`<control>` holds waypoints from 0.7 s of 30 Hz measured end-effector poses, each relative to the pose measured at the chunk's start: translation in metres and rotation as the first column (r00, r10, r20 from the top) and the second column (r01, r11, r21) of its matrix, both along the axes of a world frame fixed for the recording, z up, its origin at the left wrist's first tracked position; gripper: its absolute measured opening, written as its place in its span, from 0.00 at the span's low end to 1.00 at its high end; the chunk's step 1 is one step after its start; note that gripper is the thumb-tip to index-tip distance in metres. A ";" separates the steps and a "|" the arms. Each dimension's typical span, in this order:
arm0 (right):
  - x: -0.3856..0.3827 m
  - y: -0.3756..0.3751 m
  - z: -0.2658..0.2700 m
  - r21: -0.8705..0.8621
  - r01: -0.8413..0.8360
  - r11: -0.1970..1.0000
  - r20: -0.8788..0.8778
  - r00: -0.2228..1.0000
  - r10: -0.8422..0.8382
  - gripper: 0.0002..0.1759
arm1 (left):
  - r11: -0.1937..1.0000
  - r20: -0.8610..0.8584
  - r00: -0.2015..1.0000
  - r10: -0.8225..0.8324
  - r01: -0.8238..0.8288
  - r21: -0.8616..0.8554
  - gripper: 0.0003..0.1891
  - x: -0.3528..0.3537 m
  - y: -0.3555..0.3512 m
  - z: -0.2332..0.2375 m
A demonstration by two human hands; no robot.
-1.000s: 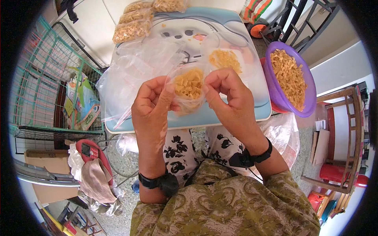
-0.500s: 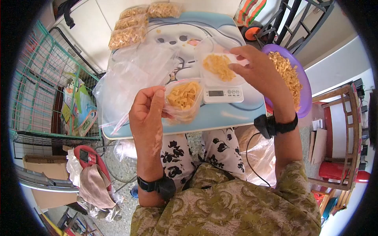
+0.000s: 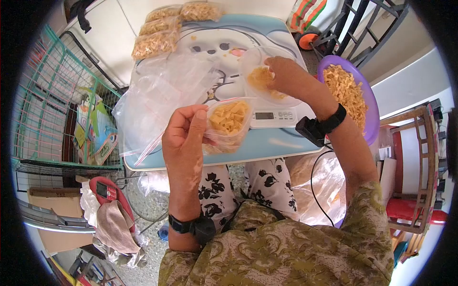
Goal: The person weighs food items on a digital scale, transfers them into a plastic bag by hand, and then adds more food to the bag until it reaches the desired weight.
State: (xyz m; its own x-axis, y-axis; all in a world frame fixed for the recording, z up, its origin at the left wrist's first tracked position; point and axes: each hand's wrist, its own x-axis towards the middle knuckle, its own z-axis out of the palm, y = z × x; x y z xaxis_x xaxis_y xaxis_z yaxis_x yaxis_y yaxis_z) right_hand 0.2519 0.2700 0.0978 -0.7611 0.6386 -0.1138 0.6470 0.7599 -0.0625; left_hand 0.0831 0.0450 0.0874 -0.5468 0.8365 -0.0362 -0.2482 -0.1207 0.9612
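Note:
My left hand (image 3: 186,133) pinches the edge of a clear plastic bag (image 3: 224,143) that stands open with yellow dried pieces (image 3: 229,118) inside. My right hand (image 3: 288,76) reaches down into a clear round bowl (image 3: 248,59), over the yellow pieces (image 3: 260,77) there; its fingertips are hidden, so what they hold cannot be made out. The bowl rests on a white kitchen scale (image 3: 274,123), whose display and buttons face me.
Empty clear bags (image 3: 157,90) lie on the left of the blue table (image 3: 281,143). Several filled bags (image 3: 155,44) sit at its back left. A purple basin (image 3: 372,105) of dried pieces stands at the right. A green wire cage (image 3: 62,119) is at the left.
My right hand has moved left and down into the bowl, over the pieces. My left hand and the held bag have shifted slightly to the right.

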 end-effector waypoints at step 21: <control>0.003 0.001 -0.008 0.048 -0.222 0.974 -0.187 0.956 0.227 0.16 | 1.000 0.038 0.999 -0.022 0.021 0.012 0.13 0.003 -0.001 0.003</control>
